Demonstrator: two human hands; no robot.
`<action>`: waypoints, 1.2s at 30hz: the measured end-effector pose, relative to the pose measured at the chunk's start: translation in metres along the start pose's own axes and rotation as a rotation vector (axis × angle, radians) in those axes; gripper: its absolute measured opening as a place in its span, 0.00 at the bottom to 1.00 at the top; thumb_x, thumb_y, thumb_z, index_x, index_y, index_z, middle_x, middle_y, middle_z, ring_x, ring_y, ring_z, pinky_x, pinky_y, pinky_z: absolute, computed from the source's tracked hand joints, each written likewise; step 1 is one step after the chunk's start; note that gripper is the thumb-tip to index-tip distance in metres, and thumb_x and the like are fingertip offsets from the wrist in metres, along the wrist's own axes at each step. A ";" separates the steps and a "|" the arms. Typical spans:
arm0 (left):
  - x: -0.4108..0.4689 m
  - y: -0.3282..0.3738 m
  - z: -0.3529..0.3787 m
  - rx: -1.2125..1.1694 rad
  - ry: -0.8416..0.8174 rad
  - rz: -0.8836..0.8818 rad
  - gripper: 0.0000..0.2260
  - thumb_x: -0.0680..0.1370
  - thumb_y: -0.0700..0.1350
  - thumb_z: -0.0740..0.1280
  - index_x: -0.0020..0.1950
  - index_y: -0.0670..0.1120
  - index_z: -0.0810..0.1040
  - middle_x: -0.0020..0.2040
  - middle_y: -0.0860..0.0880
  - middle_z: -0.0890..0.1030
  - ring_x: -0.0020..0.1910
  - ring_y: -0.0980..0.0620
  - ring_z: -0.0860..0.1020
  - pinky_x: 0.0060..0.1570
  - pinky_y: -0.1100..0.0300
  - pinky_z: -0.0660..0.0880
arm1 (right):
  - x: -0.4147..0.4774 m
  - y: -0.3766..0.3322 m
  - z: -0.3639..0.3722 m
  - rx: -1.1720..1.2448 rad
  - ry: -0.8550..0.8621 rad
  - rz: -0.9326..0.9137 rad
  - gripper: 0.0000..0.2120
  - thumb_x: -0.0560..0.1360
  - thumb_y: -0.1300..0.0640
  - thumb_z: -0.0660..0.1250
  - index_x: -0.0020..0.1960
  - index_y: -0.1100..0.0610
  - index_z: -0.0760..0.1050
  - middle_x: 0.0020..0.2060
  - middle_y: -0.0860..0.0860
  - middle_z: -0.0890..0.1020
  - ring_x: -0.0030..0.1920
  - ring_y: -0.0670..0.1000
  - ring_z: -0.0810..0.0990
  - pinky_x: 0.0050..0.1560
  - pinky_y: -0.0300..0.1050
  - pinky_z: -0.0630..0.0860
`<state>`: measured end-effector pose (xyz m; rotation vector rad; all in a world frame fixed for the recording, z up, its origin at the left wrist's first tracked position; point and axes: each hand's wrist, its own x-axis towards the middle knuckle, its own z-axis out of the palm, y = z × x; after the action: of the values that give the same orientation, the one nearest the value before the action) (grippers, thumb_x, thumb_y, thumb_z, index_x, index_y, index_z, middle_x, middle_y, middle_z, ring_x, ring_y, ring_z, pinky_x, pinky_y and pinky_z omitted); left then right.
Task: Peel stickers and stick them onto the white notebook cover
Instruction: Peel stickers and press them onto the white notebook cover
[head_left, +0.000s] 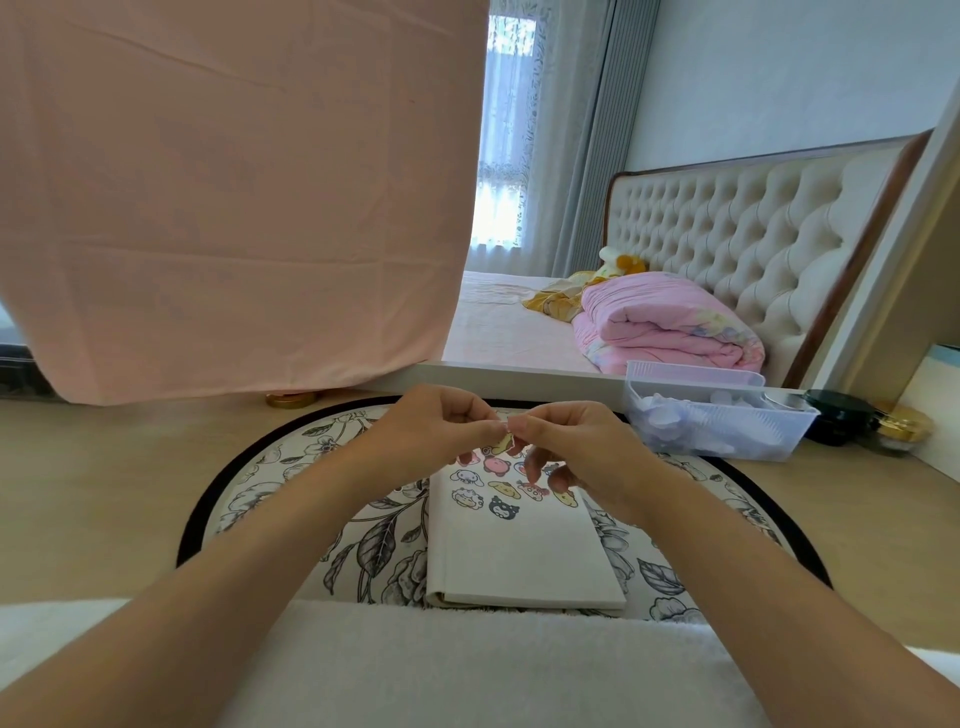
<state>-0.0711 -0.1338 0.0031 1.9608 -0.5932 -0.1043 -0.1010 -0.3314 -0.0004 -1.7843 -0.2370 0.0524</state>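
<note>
Two hands, left hand (441, 422) & right hand (576, 447), are pinching one small sticker (503, 442) over the far end of the white notebook (519, 556). It's looking paper-thin, floppy & tacky, so edge-only fingertip holds are seeming safest.

Nothing legible anywhere: no words, brands or numbers. The stickers (503, 503) on the white notebook cover (519, 561), just below the right hand (574, 441), carry only cartoon faces.

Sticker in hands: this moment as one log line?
left hand, right hand pinch sticker | above white notebook | far end already stickered
</note>
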 end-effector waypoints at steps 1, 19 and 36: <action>0.000 0.000 0.000 -0.009 0.000 -0.002 0.05 0.77 0.50 0.72 0.44 0.50 0.85 0.35 0.54 0.83 0.36 0.57 0.77 0.40 0.64 0.72 | 0.000 0.000 0.000 0.047 -0.015 0.023 0.14 0.72 0.46 0.72 0.46 0.58 0.84 0.41 0.53 0.84 0.35 0.51 0.78 0.29 0.40 0.70; -0.001 -0.005 0.004 0.068 0.015 0.009 0.06 0.76 0.49 0.73 0.41 0.49 0.84 0.34 0.53 0.82 0.32 0.58 0.74 0.34 0.67 0.70 | 0.002 0.001 0.003 -0.252 0.020 -0.047 0.06 0.78 0.58 0.70 0.46 0.58 0.85 0.42 0.56 0.86 0.32 0.49 0.79 0.26 0.40 0.69; 0.000 -0.005 0.006 0.041 0.030 -0.029 0.06 0.75 0.46 0.72 0.39 0.49 0.83 0.32 0.54 0.81 0.33 0.59 0.76 0.38 0.65 0.74 | -0.001 -0.007 0.003 -0.317 0.006 -0.068 0.08 0.79 0.61 0.68 0.44 0.59 0.84 0.37 0.51 0.86 0.32 0.48 0.80 0.27 0.41 0.71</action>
<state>-0.0717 -0.1374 -0.0039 2.0071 -0.5515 -0.0811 -0.1033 -0.3276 0.0054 -2.0894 -0.3151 -0.0420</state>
